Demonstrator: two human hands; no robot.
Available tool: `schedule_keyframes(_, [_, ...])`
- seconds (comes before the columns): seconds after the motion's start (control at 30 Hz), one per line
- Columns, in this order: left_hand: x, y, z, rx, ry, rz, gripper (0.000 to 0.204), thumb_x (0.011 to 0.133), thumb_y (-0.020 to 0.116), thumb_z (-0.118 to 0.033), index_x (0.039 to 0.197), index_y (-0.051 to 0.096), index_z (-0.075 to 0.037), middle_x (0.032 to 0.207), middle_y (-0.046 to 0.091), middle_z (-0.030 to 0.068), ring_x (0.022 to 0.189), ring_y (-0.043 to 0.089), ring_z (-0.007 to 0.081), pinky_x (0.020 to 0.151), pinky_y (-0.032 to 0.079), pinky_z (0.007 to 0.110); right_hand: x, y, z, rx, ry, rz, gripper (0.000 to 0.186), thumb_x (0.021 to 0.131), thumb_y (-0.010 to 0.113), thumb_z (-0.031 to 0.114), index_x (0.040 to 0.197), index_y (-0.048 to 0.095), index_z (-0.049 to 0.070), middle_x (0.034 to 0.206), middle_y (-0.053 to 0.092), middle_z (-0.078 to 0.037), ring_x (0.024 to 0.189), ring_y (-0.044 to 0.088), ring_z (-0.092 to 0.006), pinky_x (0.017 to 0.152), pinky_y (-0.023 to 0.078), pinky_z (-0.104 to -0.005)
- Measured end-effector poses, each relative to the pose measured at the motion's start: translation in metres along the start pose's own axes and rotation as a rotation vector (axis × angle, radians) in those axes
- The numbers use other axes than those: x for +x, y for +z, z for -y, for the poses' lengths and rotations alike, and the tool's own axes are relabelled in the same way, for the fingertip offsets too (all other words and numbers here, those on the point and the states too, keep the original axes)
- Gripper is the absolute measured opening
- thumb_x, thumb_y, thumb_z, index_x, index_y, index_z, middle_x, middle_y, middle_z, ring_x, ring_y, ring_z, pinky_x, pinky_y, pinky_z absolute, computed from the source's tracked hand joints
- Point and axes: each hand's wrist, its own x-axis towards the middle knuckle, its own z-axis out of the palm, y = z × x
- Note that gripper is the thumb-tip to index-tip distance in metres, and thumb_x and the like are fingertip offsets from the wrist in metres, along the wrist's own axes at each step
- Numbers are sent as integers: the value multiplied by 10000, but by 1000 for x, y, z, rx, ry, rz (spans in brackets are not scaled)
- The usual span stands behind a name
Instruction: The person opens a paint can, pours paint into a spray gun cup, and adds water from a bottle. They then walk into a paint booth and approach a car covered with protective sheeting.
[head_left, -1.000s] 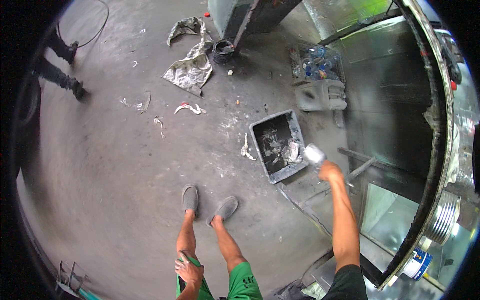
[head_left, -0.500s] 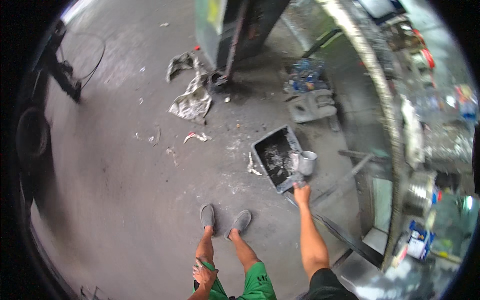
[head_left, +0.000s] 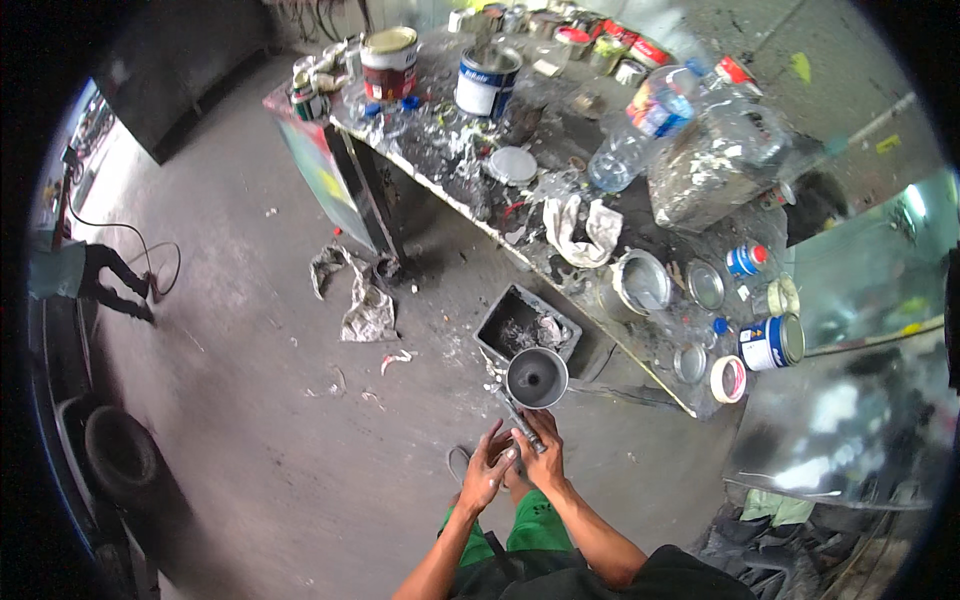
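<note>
I log 1 spray gun, lower centre, its grey cup open upward; right hand clamped round it. 1 left hand, fingers parted, alongside; contact unclear to me. 1 bin, centre, holding scraps.

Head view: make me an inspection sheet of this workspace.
Surface: workbench paint-smeared and crowded.
Things in hand: grey spray gun, its cup open upward.
Clutter: paint cans, plastic bottles and white rag on the bench; grey bin holding litter, crumpled cloth on the floor.
Hands: right hand grips the spray gun; left hand open beside it, contact unclear.
Cables: dark cable or hose looping at left.
Surroundings: another person and dark wheel at left.
</note>
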Motion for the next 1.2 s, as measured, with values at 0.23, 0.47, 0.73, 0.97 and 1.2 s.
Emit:
schedule_keyframes(0.23, [-24, 26, -80, 29, 48, 137, 715, 925, 659, -279, 1483, 295, -19, 1416, 460, 220, 1325, 432, 297, 1111, 332, 414, -1, -33, 68, -13, -58, -134, 386, 854, 686, 121, 1226, 618, 47, 1263, 576, -141, 1214, 493, -362, 1029, 382, -485])
schedule_keyframes(0.47, [-19, 60, -101, 77, -16, 189, 733, 926, 647, -340, 1469, 303, 14, 1457, 408, 213, 1363, 380, 306, 1101, 351, 421, 10, -80, 95, -71, -72, -156, 499, 815, 678, 79, 1303, 576, 80, 1281, 551, -115, 1221, 484, -351, 1021, 389, -485])
schedule_keyframes(0.73, [6, 95, -109, -17, -63, 142, 559, 916, 662, -313, 1334, 445, -12, 1262, 547, 108, 1144, 539, 222, 960, 456, 378, 32, -94, 93, 3, -81, -171, 676, 685, 699, -16, 1333, 558, 116, 1274, 536, -91, 1211, 484, -328, 1019, 384, -462])
schedule_keyframes(0.97, [16, 71, -135, -283, 42, 69, 427, 909, 646, -213, 1275, 494, -54, 1046, 630, 24, 903, 610, 126, 779, 497, 283, 75, -96, 118, -159, -248, 140, 702, 743, 751, 169, 1385, 490, 59, 1325, 488, -132, 1219, 471, -341, 1026, 341, -497])
schedule_keyframes(1.2, [40, -26, -188, -327, 236, -178, 373, 890, 563, -176, 1244, 510, -71, 1160, 607, 119, 979, 632, 243, 870, 501, 429, 158, -74, 158, 82, -200, 300, 732, 793, 791, 315, 1363, 477, -20, 1265, 553, -232, 1163, 544, -377, 988, 431, -420])
